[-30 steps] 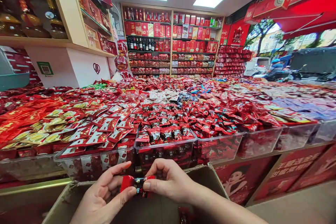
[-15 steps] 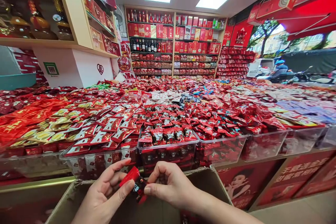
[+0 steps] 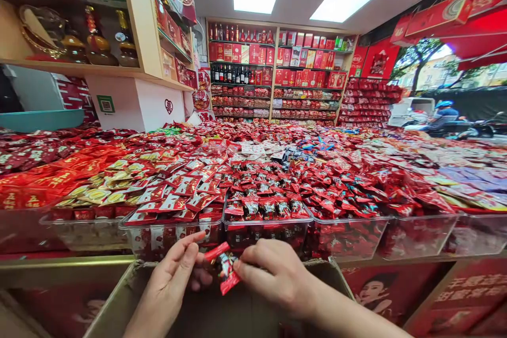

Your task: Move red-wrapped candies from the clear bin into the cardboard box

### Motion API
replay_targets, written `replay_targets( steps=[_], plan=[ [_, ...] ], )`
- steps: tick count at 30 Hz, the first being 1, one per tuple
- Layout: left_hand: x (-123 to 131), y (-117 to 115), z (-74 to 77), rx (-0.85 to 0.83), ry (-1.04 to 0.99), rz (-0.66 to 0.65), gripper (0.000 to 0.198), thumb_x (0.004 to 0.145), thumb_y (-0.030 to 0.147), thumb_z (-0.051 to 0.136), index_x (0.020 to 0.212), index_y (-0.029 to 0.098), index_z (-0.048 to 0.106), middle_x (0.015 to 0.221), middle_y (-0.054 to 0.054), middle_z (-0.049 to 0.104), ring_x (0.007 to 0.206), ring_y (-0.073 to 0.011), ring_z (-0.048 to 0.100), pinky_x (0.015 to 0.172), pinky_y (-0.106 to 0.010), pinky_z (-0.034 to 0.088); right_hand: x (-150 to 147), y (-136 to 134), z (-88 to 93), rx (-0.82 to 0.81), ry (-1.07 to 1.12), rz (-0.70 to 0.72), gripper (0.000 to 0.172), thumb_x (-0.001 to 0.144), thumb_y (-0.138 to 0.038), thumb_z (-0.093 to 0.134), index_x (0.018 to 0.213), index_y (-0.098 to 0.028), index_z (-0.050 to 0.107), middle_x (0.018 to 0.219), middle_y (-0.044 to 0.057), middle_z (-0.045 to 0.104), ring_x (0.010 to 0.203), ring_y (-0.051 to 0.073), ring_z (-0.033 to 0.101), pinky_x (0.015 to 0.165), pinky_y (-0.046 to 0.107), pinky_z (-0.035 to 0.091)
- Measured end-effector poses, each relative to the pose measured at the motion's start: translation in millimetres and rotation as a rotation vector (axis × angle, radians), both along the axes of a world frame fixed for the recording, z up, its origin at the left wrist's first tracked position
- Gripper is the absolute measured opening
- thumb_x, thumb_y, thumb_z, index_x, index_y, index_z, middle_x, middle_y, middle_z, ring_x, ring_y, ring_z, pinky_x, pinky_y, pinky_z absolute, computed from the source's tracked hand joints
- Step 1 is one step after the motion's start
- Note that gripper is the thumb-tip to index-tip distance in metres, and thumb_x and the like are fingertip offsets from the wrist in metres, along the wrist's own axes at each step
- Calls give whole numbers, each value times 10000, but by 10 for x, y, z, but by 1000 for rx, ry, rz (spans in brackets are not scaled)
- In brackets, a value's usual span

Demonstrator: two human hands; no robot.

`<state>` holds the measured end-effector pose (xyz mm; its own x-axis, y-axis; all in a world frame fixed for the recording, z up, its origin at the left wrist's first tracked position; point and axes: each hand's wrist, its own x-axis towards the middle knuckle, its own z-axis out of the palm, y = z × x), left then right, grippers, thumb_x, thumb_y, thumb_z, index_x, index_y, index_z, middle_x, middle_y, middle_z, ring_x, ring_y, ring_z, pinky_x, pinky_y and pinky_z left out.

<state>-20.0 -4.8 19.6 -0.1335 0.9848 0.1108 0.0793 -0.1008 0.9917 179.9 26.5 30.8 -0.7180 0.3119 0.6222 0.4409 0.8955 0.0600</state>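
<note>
A small wrapped candy packet (image 3: 226,268), black in the middle with red crimped ends, is held tilted above the open cardboard box. My right hand (image 3: 273,277) pinches its right side between thumb and fingers. Beside its left end is my left hand (image 3: 174,274), the index finger stretched out and the thumb off the wrapper. Its lower fingertips lie close to the packet; whether they touch it I cannot tell. Just beyond my hands stands a clear bin (image 3: 267,229) of similar black and red packets. The cardboard box (image 3: 119,296) sits below, its inside dark.
More clear bins (image 3: 348,237) of red packets line the counter on both sides. A wooden shelf unit (image 3: 132,21) juts out at upper left. Shelves (image 3: 275,71) of bottles and boxes fill the back wall. A person with a blue helmet (image 3: 446,104) is outside at right.
The view has shifted, so the scene sits further right. The packet has turned in the fingers, showing its printed face. My left thumb has come off it, while my right hand keeps its pinch.
</note>
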Motion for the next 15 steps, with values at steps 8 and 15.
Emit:
replay_targets(
  steps=[8, 15],
  plan=[
    [-172, 116, -140, -39, 124, 63, 318, 689, 380, 589, 907, 149, 576, 732, -45, 670, 523, -122, 570, 504, -233, 454, 13, 863, 517, 115, 8, -275, 255, 856, -250, 362, 791, -167, 594, 806, 59, 562, 751, 123, 476, 613, 224, 323],
    [-175, 93, -168, 5, 179, 57, 257, 700, 357, 578, 873, 169, 603, 704, -17, 656, 561, -136, 586, 548, -231, 470, -106, 1035, 578, 65, -237, -344, 204, 830, -217, 404, 785, -167, 596, 792, 41, 551, 715, 112, 486, 538, 215, 291]
  ],
)
